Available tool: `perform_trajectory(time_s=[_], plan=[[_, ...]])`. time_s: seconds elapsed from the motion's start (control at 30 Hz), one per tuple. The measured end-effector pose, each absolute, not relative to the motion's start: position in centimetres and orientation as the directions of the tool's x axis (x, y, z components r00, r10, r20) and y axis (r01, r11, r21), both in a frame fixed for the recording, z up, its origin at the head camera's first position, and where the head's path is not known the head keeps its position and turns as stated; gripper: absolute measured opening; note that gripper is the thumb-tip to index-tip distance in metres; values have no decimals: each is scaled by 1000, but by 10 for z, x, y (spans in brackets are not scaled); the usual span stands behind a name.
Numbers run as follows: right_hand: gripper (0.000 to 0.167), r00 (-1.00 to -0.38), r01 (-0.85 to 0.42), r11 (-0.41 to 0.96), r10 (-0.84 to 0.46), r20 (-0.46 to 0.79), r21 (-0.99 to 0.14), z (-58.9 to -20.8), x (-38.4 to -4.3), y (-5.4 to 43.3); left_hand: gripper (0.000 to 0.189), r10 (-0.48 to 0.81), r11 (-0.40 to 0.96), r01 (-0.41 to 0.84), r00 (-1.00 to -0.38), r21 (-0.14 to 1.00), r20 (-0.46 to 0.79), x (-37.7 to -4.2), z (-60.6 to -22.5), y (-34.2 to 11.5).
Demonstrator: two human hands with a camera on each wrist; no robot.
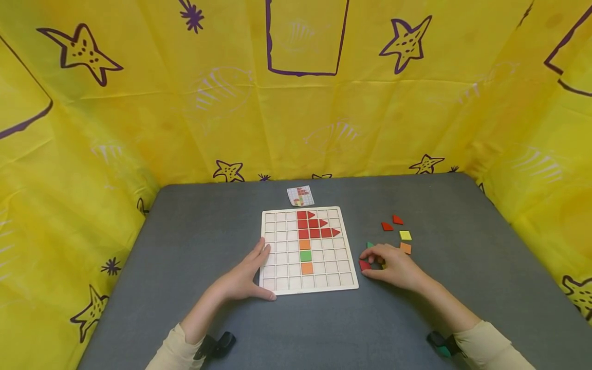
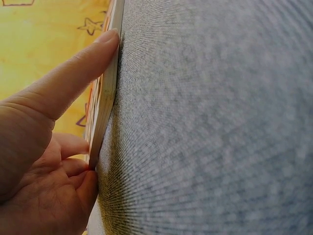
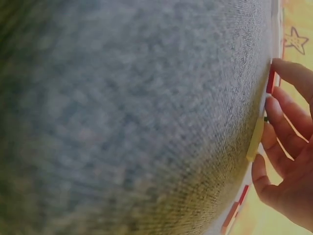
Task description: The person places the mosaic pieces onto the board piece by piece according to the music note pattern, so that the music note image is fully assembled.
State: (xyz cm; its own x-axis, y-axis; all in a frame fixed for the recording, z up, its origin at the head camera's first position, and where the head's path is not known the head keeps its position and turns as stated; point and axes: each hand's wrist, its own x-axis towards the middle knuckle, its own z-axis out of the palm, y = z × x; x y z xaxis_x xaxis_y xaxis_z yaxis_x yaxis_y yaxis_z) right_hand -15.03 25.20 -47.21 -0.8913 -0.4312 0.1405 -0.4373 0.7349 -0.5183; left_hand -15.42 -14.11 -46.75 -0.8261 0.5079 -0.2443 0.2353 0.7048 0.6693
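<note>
A white gridded puzzle board lies on the table with red, orange and green tiles set in its cells. My left hand is spread at its lower left corner, fingers along the left side and thumb at the front edge. To the right of the board, my right hand pinches a red tile low over the table, thumb on one end and a fingertip on the other. A yellow tile lies under the right fingers, mostly hidden from the head view. A green tile shows just beyond them.
Two red rounded tiles, a yellow square tile and an orange square tile lie beyond the right hand. Behind the board is a small pattern card. Yellow cloth walls border the grey table.
</note>
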Motion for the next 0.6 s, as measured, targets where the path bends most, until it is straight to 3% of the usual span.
perform_trajectory(time_s=[0.6], plan=[[19, -915, -382, 785, -396, 79, -488, -469, -153, 243, 120, 507, 707, 239, -828, 666, -241, -155, -469, -142]])
